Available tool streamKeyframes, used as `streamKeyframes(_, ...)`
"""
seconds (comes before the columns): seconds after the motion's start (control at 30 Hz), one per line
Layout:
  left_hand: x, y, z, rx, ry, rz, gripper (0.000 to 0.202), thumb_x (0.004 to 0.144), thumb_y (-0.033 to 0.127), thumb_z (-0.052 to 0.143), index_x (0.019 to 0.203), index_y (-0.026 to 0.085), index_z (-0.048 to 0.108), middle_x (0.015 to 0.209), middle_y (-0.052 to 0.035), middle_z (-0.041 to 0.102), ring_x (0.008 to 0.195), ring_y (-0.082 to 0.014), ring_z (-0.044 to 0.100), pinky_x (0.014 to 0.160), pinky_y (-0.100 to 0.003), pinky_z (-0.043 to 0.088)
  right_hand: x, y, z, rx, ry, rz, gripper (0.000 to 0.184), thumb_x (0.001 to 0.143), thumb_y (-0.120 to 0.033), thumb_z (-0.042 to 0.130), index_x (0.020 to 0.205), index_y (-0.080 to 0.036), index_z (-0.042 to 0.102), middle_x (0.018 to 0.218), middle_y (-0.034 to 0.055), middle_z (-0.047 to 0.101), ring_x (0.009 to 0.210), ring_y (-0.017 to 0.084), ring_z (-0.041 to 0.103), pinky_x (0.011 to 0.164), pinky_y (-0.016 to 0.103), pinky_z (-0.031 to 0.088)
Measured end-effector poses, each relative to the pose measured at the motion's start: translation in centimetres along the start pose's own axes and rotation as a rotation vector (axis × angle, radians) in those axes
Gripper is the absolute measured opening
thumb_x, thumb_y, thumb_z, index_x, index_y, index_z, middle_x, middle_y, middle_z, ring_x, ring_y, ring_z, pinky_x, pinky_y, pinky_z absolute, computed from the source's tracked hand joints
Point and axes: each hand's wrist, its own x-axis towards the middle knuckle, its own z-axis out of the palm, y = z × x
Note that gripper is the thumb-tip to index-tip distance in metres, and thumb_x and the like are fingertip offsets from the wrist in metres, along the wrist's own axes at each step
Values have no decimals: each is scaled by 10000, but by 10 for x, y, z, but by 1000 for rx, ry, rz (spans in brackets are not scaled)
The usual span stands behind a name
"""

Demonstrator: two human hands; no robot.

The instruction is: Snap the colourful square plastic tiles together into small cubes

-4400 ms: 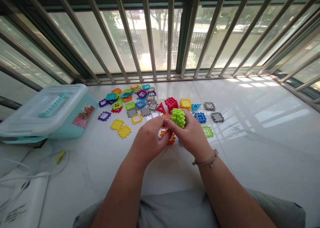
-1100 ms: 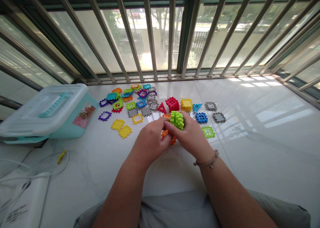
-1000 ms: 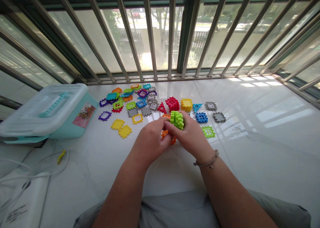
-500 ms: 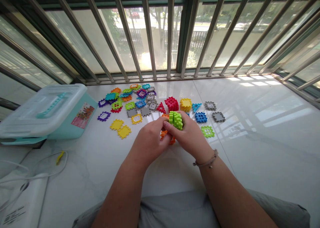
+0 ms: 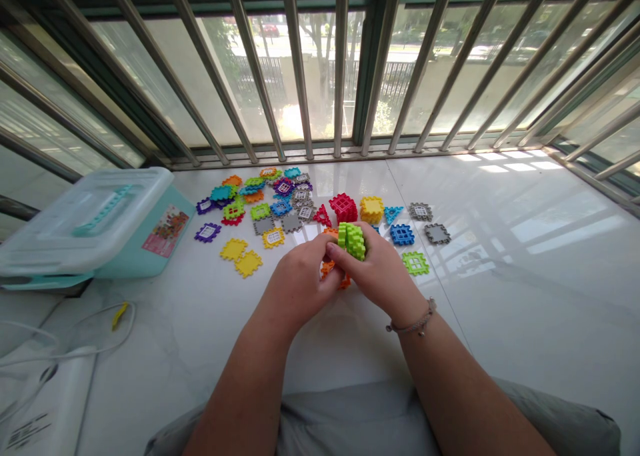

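Left hand [image 5: 300,286] and right hand [image 5: 380,273] close around a green block [image 5: 351,241].
The left fingers [image 5: 320,251] curl shut beside it, over an orange piece [image 5: 334,277], grip on that unclear; the right fingertips [image 5: 367,231] hold the block, a red cube [image 5: 343,207] just beyond.

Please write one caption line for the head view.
Left hand and right hand hold joined green plastic building panels above orange pieces.

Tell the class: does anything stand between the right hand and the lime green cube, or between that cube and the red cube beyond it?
Nothing visible does. The right hand touches the lime green cube directly, and no piece shows between that cube and the red cube just beyond it.
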Motion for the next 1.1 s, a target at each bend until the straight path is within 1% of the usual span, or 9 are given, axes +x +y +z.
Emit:
streamKeyframes(0.2,1,1,0,10,-10,-16,228,939,172,676,1159,218,712,1045,-62,821,940,-262,769,800,-343,528,-1,1,1,-12,-1,2,390,953,-607,773,1105,-262,673,1010,4,782,902,242,721,766,345,490)
streamKeyframes(0.87,1,2,-1,12,-43,-56,219,931,166,670,1140,218,706,1023,-56,808,906,-261,749,772,-338,498,0,0,1,-55,-17,25,373,964,-604,756,1098,-270,658,1000,1,788,906,253,738,752,342,482)
streamKeyframes(1.1,1,2,-1,19,-42,-53,219,930,166,671,1140,220,704,1023,-58,812,903,-259,753,767,-336,501,-1,1,1,-54,-23,30,373,969,-602,752,1107,-267,663,1017,13,800,923,264,748,762,348,489)
